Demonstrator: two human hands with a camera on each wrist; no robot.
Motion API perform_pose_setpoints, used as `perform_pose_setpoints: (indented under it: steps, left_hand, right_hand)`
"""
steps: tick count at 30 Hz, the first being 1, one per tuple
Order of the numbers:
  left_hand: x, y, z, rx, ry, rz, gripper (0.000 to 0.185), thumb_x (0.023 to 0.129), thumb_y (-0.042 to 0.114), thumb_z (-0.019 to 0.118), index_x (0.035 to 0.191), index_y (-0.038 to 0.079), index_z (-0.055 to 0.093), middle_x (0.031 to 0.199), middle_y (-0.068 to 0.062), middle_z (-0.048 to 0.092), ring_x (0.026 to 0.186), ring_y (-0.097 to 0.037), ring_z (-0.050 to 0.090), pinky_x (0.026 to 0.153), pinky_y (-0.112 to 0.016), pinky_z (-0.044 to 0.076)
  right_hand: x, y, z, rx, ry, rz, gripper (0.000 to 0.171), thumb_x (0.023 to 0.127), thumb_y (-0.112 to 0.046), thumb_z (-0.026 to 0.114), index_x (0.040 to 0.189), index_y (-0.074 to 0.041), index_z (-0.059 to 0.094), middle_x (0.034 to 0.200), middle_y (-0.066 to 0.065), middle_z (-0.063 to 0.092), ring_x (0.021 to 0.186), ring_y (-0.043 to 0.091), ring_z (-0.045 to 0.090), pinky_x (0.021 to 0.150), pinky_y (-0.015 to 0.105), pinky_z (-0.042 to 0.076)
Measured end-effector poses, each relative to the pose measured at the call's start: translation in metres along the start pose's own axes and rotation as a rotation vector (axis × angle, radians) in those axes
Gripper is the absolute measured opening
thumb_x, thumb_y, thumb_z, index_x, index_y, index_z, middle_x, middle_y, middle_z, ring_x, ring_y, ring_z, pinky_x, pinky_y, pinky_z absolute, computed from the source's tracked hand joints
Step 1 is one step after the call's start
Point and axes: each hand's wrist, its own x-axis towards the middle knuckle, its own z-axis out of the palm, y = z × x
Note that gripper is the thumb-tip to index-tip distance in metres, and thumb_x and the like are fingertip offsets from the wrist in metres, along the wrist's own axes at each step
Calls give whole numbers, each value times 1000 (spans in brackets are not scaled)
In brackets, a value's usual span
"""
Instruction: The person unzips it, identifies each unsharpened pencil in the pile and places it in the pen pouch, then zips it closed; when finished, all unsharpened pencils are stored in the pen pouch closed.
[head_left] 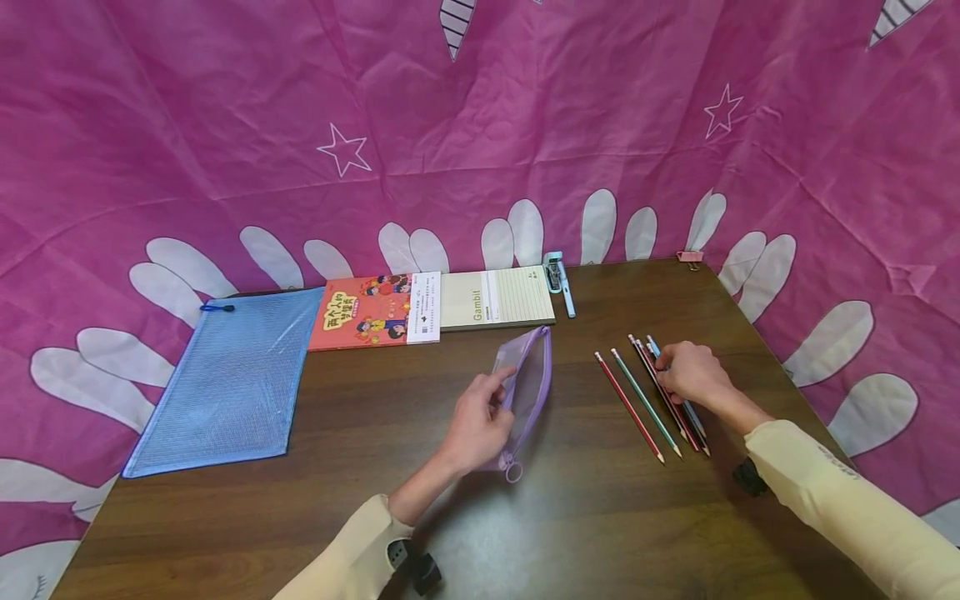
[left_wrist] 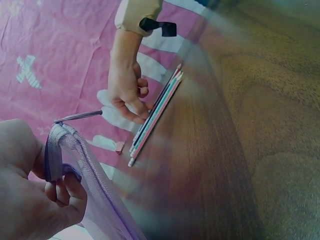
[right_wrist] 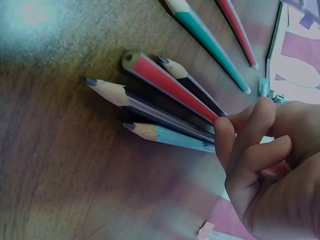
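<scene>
A see-through purple zip pouch (head_left: 534, 379) stands with its mouth apart, and my left hand (head_left: 477, 423) grips its near side. The zipper's ring pull (head_left: 513, 472) hangs at the pouch's near end. On the right, my right hand (head_left: 693, 372) has its fingertips curled at a bunch of pencils. In the right wrist view these are a red pencil (right_wrist: 172, 87), a blue pencil (right_wrist: 175, 137) and two dark pencils; exactly which are pinched is partly hidden by the fingers. A separate red pencil (head_left: 628, 406) and a green pencil (head_left: 647, 402) lie to the left of that bunch.
A blue mesh zip bag (head_left: 225, 379) lies at the left. Along the back are a red book (head_left: 360, 312), a Gambit notepad (head_left: 498, 297), a light-blue pen (head_left: 566, 292) and a small light-blue case (head_left: 553, 271). A pink clip (head_left: 690, 257) holds the cloth at the table's back corner.
</scene>
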Motion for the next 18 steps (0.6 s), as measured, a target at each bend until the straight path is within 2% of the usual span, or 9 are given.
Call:
perform_pose_setpoints:
  steps: [8, 18]
  left_hand:
    - [1, 1, 0, 4, -8, -7, 65, 70, -12, 52, 135, -4, 58, 89, -4, 50, 74, -11, 49, 69, -26, 49]
    - [0, 0, 0, -22, -13, -10, 66, 70, -11, 52, 135, -4, 57, 89, -4, 50, 75, -16, 51, 68, -25, 48]
  right_hand:
    - [3, 0, 1, -38, 7, 23, 21, 88, -13, 66, 102, 1, 64, 62, 2, 62, 49, 14, 61, 51, 40, 46]
    - [6, -4, 2, -93, -6, 28, 33, 88, -20, 67, 113, 2, 64, 62, 3, 62, 54, 18, 62, 51, 44, 46]
